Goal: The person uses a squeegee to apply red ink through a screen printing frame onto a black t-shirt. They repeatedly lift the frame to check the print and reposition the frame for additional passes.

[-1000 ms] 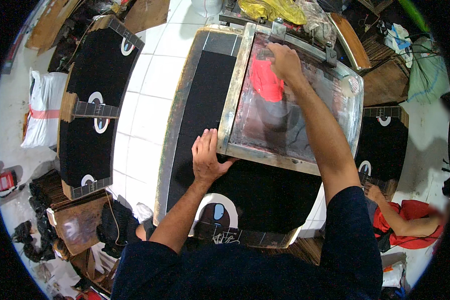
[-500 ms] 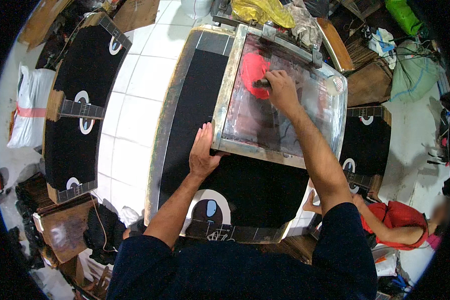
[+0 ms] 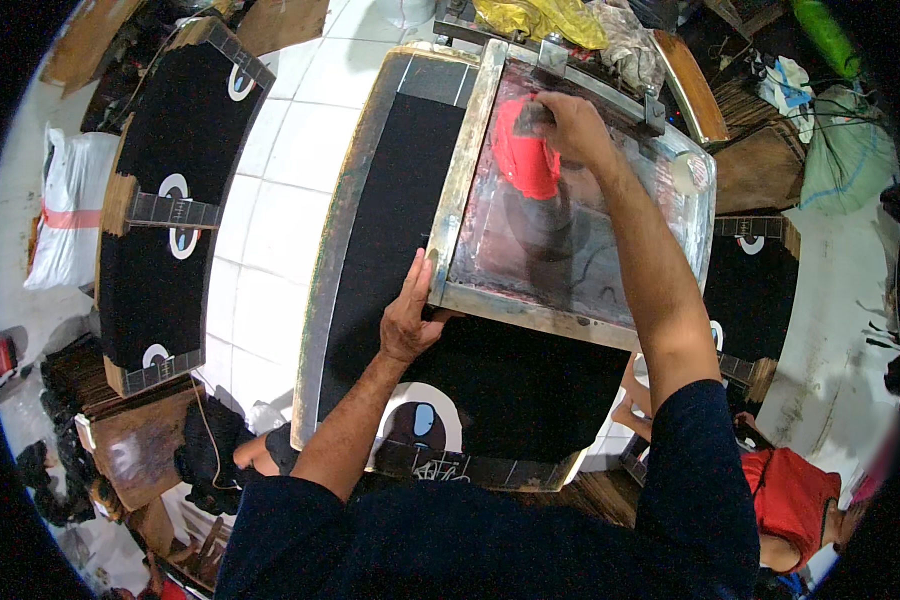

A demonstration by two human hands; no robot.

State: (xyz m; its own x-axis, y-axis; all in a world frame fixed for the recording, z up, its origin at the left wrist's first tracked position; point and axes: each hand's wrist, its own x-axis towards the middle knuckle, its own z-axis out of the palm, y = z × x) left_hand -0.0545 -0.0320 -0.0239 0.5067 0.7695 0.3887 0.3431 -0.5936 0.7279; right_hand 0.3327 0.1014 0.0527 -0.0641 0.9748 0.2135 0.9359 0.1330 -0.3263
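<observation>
A screen printing frame (image 3: 535,317) lies over black fabric (image 3: 530,385) on a long board. On its mesh (image 3: 595,225) is a patch of bright red ink (image 3: 526,165), in the far left part. My right hand (image 3: 577,130) is closed around a small dark squeegee (image 3: 535,121), at the far end of the ink; the fingers partly cover it. At the frame's near left corner rests my left hand (image 3: 408,318), fingers along the side and thumb against the near edge. Nearer me, a printed eye shape (image 3: 420,420) shows on the fabric.
Further boards with black fabric and printed eyes stand at left (image 3: 160,285) and right (image 3: 755,300). A metal hinge bar (image 3: 600,85) runs along the frame's far side, with a yellow cloth (image 3: 545,20) beyond. Another person in red (image 3: 790,500) is at the lower right.
My right hand and the squeegee have moved farther away, to the far end of the red ink. My left hand keeps its place at the corner. The view has shifted slightly.
</observation>
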